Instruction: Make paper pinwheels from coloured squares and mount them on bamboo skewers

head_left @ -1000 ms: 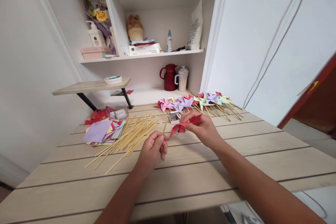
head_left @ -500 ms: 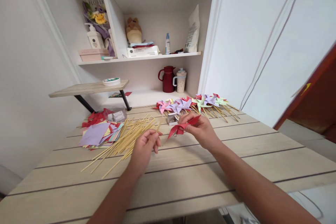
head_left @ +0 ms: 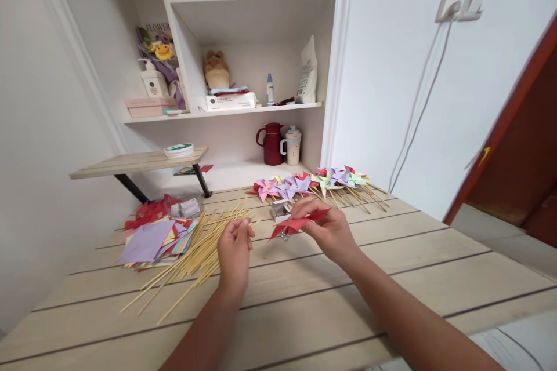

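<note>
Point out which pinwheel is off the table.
The red pinwheel, pinched in the right hand above the table; the finished pinwheels lie in a row behind.

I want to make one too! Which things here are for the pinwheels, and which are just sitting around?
For the pinwheels:
red paper pinwheel in the right hand
stick in the left hand
bamboo sticks
coloured paper
finished pinwheels

Just sitting around:
red jug
spotted cup
soft toy

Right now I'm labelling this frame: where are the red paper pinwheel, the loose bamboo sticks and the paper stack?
red paper pinwheel (head_left: 292,224), head view, middle fold.
bamboo sticks (head_left: 198,249), head view, mid-pile.
paper stack (head_left: 145,242), head view, purple top sheet.
</note>
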Motion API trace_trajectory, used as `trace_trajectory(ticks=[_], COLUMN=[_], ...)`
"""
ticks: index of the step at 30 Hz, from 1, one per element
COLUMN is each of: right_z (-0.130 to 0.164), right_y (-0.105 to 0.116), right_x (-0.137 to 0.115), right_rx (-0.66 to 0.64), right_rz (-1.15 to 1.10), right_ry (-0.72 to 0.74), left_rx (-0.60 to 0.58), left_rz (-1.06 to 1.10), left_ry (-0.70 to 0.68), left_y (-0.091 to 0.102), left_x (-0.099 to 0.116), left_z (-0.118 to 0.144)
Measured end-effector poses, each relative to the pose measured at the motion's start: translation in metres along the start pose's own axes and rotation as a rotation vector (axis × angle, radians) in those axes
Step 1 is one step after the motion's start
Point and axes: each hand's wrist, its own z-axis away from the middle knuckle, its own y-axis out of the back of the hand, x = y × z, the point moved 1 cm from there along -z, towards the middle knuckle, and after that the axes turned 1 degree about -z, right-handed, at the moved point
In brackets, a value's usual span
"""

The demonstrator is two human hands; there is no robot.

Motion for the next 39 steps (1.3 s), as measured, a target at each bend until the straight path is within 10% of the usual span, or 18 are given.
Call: trace_trajectory(ticks=[39], right_z=[-0.002], right_y=[-0.023], right_x=[-0.005], right_rx=[0.008], right_rz=[0.161], right_ry=[0.303], left_rx=[-0.131], left_rz=[-0.132], left_ry=[-0.182], left_y=[-0.004], left_x=[0.007], left_z=[0.030])
